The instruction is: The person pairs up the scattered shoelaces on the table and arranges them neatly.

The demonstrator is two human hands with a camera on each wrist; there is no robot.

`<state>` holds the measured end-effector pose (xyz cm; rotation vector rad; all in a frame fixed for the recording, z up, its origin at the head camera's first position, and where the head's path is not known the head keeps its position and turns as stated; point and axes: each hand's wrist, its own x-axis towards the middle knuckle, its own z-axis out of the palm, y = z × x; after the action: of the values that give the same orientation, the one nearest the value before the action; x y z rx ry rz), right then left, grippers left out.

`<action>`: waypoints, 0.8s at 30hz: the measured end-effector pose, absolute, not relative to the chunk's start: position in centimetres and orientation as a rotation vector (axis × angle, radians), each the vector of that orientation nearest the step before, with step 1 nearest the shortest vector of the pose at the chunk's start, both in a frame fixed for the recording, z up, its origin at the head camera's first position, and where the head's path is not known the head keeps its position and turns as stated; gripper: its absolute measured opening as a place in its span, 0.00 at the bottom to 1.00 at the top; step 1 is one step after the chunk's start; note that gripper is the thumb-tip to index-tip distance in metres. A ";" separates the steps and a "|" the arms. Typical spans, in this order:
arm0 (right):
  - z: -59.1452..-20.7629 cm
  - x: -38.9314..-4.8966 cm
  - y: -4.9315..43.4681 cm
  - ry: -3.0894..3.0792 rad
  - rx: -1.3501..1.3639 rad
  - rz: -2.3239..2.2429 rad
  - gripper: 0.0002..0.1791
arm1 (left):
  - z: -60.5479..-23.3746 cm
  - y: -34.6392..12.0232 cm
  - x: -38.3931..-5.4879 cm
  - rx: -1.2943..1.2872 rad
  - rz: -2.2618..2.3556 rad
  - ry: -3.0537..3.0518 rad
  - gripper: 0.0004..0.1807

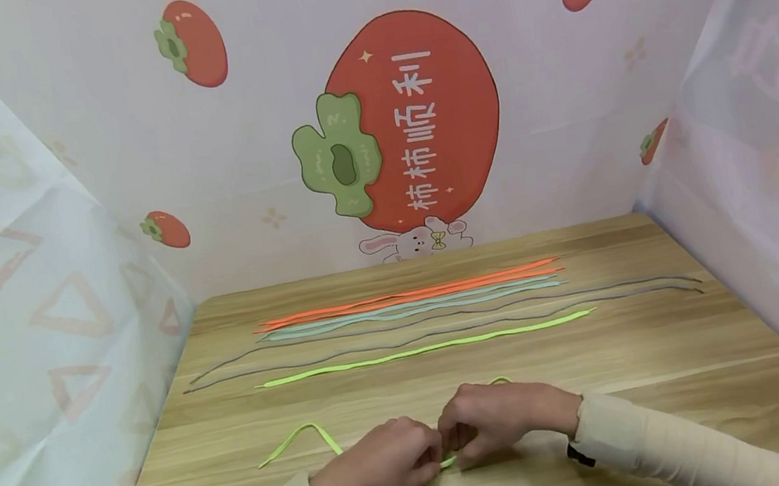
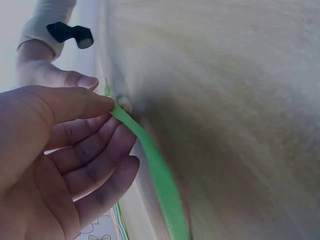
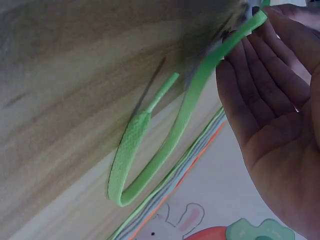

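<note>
Near the front of the table, a flat yellow-green shoelace (image 1: 326, 437) runs through both hands. My left hand (image 1: 384, 458) pinches it between thumb and fingertips; in the left wrist view the lace (image 2: 161, 175) trails down from that pinch. Close beside it, my right hand (image 1: 494, 416) holds the same lace at the fingertips. Past the right hand, the lace (image 3: 187, 110) bends back in a loop, and its tipped end stands free. A short stretch shows between the hands in the head view; the rest there is hidden under them.
Farther back, laces lie stretched side by side: a yellow-green one (image 1: 428, 349), long grey ones (image 1: 404, 343), pale blue ones (image 1: 407, 309) and orange ones (image 1: 405, 298). A printed cloth wall (image 1: 254, 146) stands behind the wooden table (image 1: 680, 367), with more cloth at both sides.
</note>
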<state>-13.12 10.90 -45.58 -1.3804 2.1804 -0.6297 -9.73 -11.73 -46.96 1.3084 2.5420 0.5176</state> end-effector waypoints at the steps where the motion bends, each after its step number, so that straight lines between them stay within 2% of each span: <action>1: -45.7 -13.1 10.9 2.179 -1.374 -0.642 0.04 | -46.9 -11.8 -9.8 1.291 0.535 2.540 0.11; 10: -46.6 -13.3 10.9 2.238 -1.371 -0.681 0.04 | -47.5 -12.3 -11.1 1.075 0.933 2.369 0.08; 14: -46.7 -13.5 10.9 2.253 -1.357 -0.713 0.08 | -48.1 -12.5 -11.5 0.980 1.104 2.268 0.06; 21: -46.6 -13.9 11.1 2.167 -1.258 -0.816 0.17 | -49.0 -12.7 -12.0 0.960 1.184 2.238 0.04; 24: -46.5 -14.1 11.4 2.130 -1.234 -0.833 0.17 | -49.2 -12.8 -12.2 0.935 1.228 2.191 0.05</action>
<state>-14.05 11.35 -46.48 -1.2339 2.1298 -0.8331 -12.16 -12.84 -49.17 0.9348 2.1912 1.2284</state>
